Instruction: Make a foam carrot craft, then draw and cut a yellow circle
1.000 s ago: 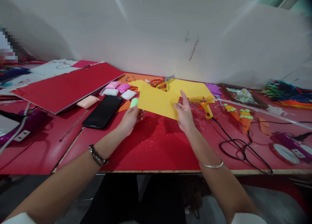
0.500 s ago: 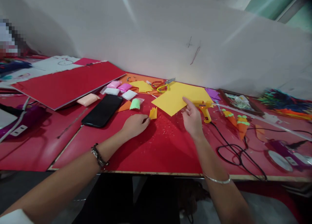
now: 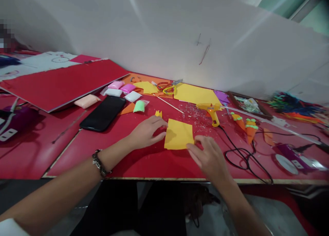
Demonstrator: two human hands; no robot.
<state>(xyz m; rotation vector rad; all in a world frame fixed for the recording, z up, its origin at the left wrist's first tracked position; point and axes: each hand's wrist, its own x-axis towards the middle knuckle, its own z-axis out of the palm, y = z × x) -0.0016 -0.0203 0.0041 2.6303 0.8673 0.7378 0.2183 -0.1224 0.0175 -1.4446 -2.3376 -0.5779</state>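
A roughly square piece of yellow paper [image 3: 179,135] lies low over the red table in front of me. My right hand [image 3: 209,157] pinches its lower right corner between thumb and fingers. Along the paper's left edge is my left hand [image 3: 149,131], thumb and fingers apart, fingertips touching or nearly touching it. Just behind the left hand stands a small yellow paper cutout with a zigzag top [image 3: 158,114], its lower part hidden by the hand. A thin stick [image 3: 171,104] lies beyond the paper.
A yellow glue gun [image 3: 212,112] with a looping black cord lies right, near orange cone-shaped crafts [image 3: 250,128]. At left are a black phone [image 3: 103,113], a green clay packet [image 3: 139,106] and a large red board [image 3: 69,83]. Scissors [image 3: 167,88] and a yellow sheet [image 3: 196,94] lie behind.
The yellow paper came down toward me and now looks smaller and squarer. My left hand left the zigzag cutout and moved right to the paper; my right hand came nearer with it.
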